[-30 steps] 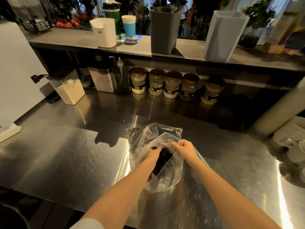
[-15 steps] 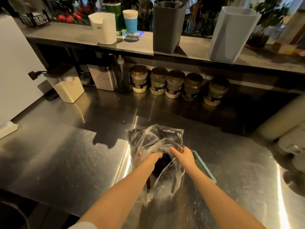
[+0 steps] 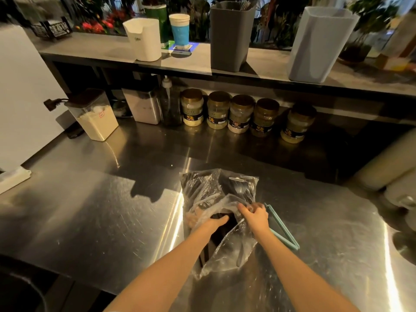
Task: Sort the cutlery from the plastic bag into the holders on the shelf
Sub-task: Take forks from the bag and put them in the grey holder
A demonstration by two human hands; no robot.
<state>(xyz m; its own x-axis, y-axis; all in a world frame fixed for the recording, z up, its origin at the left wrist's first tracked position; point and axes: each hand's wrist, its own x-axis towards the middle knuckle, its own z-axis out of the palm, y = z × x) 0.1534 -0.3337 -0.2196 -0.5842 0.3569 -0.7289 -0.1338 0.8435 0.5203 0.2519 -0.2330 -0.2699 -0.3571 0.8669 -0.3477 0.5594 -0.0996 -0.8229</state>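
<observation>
While the right hand (image 3: 255, 213) pinches the rim of the clear plastic bag (image 3: 225, 251) to hold its mouth wide, the left hand (image 3: 207, 221) is pushed inside, likely to fetch the black plastic cutlery (image 3: 227, 190). Its grip is blurred by the plastic, so I cannot tell if it holds a piece. The bag lies on the shiny steel counter (image 3: 101, 210), just beside a thin teal clip (image 3: 282, 228). Up on the grey shelf (image 3: 108, 49) wait the white holder (image 3: 144, 39), the dark grey holder (image 3: 229, 37) and the pale grey holder (image 3: 319, 43), well apart from the bag.
</observation>
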